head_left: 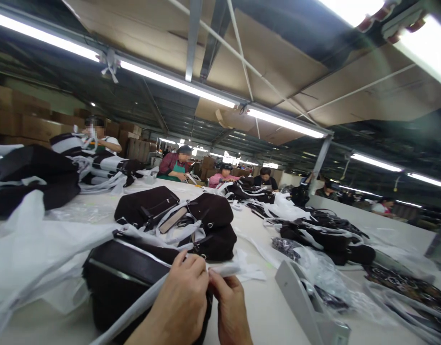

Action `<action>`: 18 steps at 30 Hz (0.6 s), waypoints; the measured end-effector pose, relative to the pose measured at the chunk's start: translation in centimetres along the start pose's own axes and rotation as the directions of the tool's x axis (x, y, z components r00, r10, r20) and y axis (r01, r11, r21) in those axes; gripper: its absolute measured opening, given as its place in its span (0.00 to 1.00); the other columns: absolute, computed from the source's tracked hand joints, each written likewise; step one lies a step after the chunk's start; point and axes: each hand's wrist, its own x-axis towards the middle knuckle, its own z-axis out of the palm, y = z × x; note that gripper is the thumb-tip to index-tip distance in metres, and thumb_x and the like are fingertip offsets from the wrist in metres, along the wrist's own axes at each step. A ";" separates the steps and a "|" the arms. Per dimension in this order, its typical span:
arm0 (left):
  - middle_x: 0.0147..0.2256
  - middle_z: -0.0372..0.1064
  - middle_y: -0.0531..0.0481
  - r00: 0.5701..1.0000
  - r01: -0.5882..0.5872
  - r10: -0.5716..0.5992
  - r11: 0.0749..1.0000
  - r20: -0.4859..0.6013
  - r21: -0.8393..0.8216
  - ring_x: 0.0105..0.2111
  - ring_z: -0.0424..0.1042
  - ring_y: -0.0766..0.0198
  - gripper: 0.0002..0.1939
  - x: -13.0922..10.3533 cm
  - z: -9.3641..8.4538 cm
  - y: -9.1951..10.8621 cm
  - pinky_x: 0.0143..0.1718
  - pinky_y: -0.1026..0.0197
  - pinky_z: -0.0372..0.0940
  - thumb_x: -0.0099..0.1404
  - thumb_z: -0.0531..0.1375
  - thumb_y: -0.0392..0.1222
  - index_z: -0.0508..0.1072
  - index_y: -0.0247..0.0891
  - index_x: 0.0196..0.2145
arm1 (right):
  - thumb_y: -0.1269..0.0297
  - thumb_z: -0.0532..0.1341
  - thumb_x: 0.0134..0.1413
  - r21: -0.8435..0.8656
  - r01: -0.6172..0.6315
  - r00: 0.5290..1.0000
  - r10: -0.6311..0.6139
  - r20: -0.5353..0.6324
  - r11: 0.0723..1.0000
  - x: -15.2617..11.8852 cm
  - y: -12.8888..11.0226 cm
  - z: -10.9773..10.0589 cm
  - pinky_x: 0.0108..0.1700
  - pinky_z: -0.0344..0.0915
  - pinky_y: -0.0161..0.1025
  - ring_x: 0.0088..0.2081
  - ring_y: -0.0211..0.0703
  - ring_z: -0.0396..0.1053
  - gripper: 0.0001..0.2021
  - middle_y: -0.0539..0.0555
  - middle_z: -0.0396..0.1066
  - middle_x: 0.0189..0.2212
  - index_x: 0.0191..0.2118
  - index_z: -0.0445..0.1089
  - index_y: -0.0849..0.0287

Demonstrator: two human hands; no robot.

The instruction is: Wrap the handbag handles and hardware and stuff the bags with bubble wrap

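In front of me on the white table stands a black bag (pixel 123 273) with a pale-edged top. A bag strap wrapped in white paper (pixel 141 306) runs over its front and passes through my fingers. My left hand (pixel 182 299) is closed on this wrapped strap near the bag's right end. Close beside it, my right hand (pixel 229 302) pinches the strap between thumb and finger. White wrapping (pixel 227 269) sticks out to the right past the fingers. What lies right between the fingertips is partly hidden.
More dark bags (pixel 209 215) with wrapped straps lie just beyond. White wrapping paper (pixel 37 239) spreads at left. At right stand a grey tape dispenser-like holder (pixel 299 302) and clear plastic bags (pixel 324 268). Several co-workers, including a person in a green apron (pixel 175 165), are across the table.
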 end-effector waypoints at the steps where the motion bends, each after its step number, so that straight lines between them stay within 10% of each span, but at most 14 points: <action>1: 0.39 0.69 0.44 1.000 0.013 -0.013 1.000 0.001 0.005 0.43 0.67 0.50 0.15 -0.4 0.1 0.3 0.56 0.35 0.56 0.56 0.53 0.26 0.72 0.35 0.39 | 0.58 0.71 0.40 0.012 -0.006 1.000 0.006 0.004 1.000 -0.1 -0.1 0.1 0.38 0.67 0.39 0.35 0.48 0.71 0.13 0.54 0.77 0.27 0.29 0.78 0.63; 6: 0.47 0.67 0.40 0.996 0.057 -0.059 0.998 -0.068 -0.026 0.54 0.63 0.46 0.20 -1.3 1.0 0.3 0.58 0.33 0.56 0.58 0.51 0.25 0.70 0.37 0.46 | 0.59 0.71 0.40 0.082 -0.051 0.998 0.049 0.033 0.995 -0.3 -0.6 0.3 0.37 0.67 0.36 0.32 0.43 0.70 0.12 0.52 0.76 0.27 0.31 0.78 0.63; 18: 0.35 0.67 0.47 0.966 0.132 -0.151 0.986 -0.210 -0.100 0.38 0.66 0.53 0.08 0.7 3.2 -0.9 0.38 0.50 0.63 0.58 0.53 0.27 0.63 0.39 0.29 | 0.56 0.76 0.33 0.102 -0.118 0.993 0.115 0.030 0.988 0.9 -1.2 -0.5 0.35 0.65 0.34 0.30 0.40 0.69 0.18 0.52 0.75 0.26 0.28 0.76 0.64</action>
